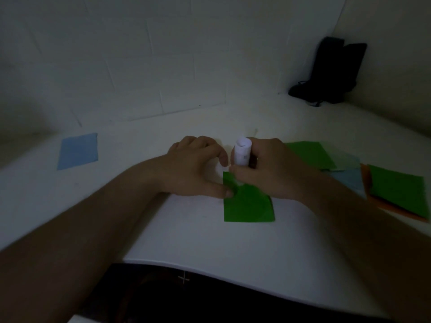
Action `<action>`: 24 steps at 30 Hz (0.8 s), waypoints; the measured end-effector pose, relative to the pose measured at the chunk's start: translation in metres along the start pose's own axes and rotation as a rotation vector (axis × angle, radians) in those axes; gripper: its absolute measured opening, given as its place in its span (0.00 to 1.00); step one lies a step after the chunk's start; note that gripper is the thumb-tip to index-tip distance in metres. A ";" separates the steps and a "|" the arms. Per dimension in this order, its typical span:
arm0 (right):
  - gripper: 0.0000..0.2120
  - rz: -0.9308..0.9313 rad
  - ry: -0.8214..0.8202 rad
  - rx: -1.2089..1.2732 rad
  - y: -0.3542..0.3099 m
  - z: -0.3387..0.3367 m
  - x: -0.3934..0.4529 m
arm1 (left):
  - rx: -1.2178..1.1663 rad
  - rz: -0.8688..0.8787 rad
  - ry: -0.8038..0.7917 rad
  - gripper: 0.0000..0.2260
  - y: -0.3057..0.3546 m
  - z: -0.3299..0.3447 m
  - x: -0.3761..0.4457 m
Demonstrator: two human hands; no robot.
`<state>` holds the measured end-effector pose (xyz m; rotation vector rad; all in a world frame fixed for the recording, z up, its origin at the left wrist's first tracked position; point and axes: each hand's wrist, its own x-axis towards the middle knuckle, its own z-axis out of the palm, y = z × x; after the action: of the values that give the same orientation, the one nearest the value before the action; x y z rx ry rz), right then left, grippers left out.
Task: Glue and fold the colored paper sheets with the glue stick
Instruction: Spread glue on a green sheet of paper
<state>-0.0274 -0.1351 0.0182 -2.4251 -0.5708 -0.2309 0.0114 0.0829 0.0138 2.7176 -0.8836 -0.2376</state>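
Right hand grips the glue stick, long axis near upright, base end up, tip down on the green sheet. Left hand, fingers curled, thumb pressing the sheet's left edge against the white surface.

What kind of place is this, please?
Probably a small indoor craft corner: a white table set against tiled walls, with loose colored paper sheets and a glue stick in the right hand.
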 end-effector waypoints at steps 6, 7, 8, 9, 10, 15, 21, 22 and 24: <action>0.10 0.028 -0.022 -0.219 0.011 -0.014 0.000 | -0.005 0.012 0.005 0.33 -0.002 0.001 0.001; 0.12 0.030 -0.025 -0.266 0.013 -0.019 -0.001 | -0.006 0.015 0.003 0.34 -0.001 0.001 0.000; 0.12 0.042 -0.014 -0.286 0.016 -0.024 -0.001 | -0.006 0.017 0.000 0.34 -0.001 0.001 0.000; 0.11 0.057 0.012 -0.277 0.019 -0.029 -0.002 | -0.007 0.017 -0.004 0.34 -0.001 0.000 0.000; 0.09 0.066 0.058 -0.249 0.021 -0.034 -0.003 | -0.009 0.015 -0.009 0.34 -0.001 0.000 0.000; 0.08 0.046 0.300 0.033 0.017 -0.037 0.000 | -0.011 0.013 -0.018 0.34 0.000 -0.001 -0.001; 0.06 -0.026 0.110 0.180 -0.002 -0.013 0.003 | 0.012 0.018 -0.024 0.32 0.000 -0.001 0.000; 0.06 0.002 0.124 0.260 -0.002 -0.013 0.005 | 0.011 0.018 -0.024 0.32 -0.001 -0.001 0.000; 0.05 0.022 0.163 0.353 0.002 -0.016 0.008 | 0.005 0.016 -0.016 0.34 -0.001 -0.001 0.001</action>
<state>-0.0196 -0.1443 0.0322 -2.0485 -0.4674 -0.2892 0.0125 0.0832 0.0145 2.7159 -0.9108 -0.2548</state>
